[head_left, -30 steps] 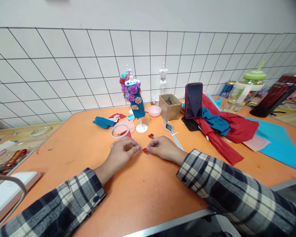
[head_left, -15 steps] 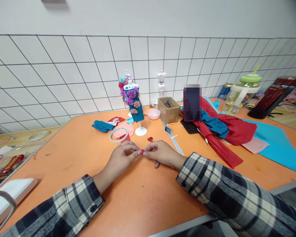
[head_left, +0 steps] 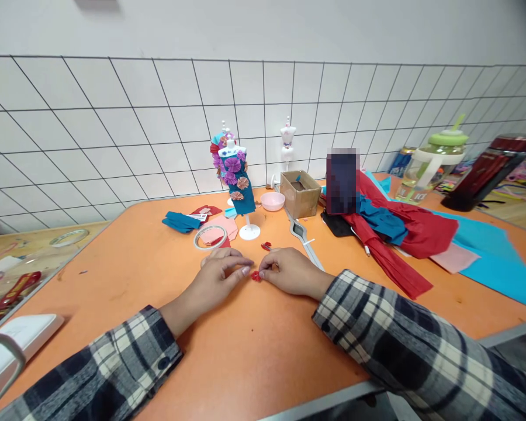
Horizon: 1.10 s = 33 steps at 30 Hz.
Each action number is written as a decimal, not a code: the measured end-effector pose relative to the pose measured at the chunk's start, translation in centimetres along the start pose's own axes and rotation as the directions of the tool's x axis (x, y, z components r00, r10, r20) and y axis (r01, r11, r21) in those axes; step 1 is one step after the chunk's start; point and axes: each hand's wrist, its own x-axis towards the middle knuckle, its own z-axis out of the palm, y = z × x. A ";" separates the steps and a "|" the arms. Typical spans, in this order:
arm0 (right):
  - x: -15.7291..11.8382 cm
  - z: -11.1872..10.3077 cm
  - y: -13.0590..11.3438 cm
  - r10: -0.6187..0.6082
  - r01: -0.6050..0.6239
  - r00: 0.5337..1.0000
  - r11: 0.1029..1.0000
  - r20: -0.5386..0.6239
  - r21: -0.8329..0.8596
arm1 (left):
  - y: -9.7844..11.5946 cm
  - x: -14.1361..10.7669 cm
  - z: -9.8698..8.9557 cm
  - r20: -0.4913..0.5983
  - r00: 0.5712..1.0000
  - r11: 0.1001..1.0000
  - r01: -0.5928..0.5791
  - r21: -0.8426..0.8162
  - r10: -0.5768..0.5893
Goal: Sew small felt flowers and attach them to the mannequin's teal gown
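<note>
A small crumpled red paper piece (head_left: 256,275) is pinched between the thumb and fingertips of my right hand (head_left: 287,271), low over the orange table (head_left: 228,362). My left hand (head_left: 221,275) is just left of it, thumb and fingers apart, with nothing visible in them. More small red scraps (head_left: 266,246) lie just beyond my right hand. Behind my hands stands a mini dress form (head_left: 241,187) in a teal wrap with purple and peach paper flowers. A roll of tape (head_left: 210,238) lies on pink paper beyond my left hand.
A pink bowl (head_left: 272,202), a cardboard box (head_left: 300,196) and a bare dress form (head_left: 287,140) stand at the back. Grey scissors-like handles (head_left: 298,229) lie before the box. Red cloth-like paper (head_left: 429,231), a cup (head_left: 433,166) and a dark red flask (head_left: 486,172) are on the right.
My left fingertips have come off the red paper piece and moved slightly left. The right hand still pinches it, now a little lower.
</note>
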 end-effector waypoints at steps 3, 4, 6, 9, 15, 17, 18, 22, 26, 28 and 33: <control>0.0 0.2 0.2 0.047 -0.047 0.999 0.999 -0.001 0.000 | 0.3 -0.1 -0.2 -0.162 0.987 0.996 0.027 0.088 -0.012; 0.0 0.2 0.2 0.055 -0.055 0.998 0.998 0.008 -0.002 | 0.5 -0.2 -0.3 -0.180 0.984 0.991 0.014 0.134 0.011; -0.1 0.2 0.1 0.061 -0.060 0.998 0.998 0.028 -0.024 | 0.9 -0.5 -0.2 -0.140 0.988 0.976 -0.031 0.214 0.063; -0.3 0.1 -0.1 0.039 -0.033 0.997 0.996 0.072 -0.077 | 1.4 -0.8 0.2 -0.044 0.996 0.966 -0.066 0.250 0.079; -0.4 -0.2 -0.5 0.006 0.006 0.996 0.991 0.088 -0.136 | 0.9 -0.8 0.8 0.039 0.999 0.983 -0.016 0.181 0.010; -0.5 -0.3 -0.7 0.001 0.004 0.999 0.993 0.044 -0.117 | 0.7 -0.6 0.9 0.051 0.998 0.993 0.032 0.117 -0.038; -0.5 -0.3 -0.9 -0.010 0.011 1.000 0.995 0.011 -0.097 | 0.6 -0.6 0.9 0.053 0.997 0.995 0.053 0.081 -0.057; -0.5 -0.3 -1.2 -0.125 0.122 0.990 0.991 -0.063 -0.051 | 0.3 -0.4 0.9 0.045 0.996 0.997 0.078 -0.012 -0.078; -0.4 0.1 -0.6 -0.160 0.158 0.987 0.980 -0.009 -0.121 | 0.1 -0.3 0.9 0.087 0.995 0.998 0.054 -0.034 -0.051; -0.3 0.2 -0.3 -0.139 0.142 0.990 0.977 0.031 -0.159 | 0.3 -0.3 0.7 0.072 0.996 0.998 0.061 0.003 -0.061; -0.3 -0.1 -0.4 -0.044 0.055 0.997 0.978 0.059 -0.201 | 0.9 -0.5 0.3 -0.093 0.995 0.985 0.045 0.165 -0.030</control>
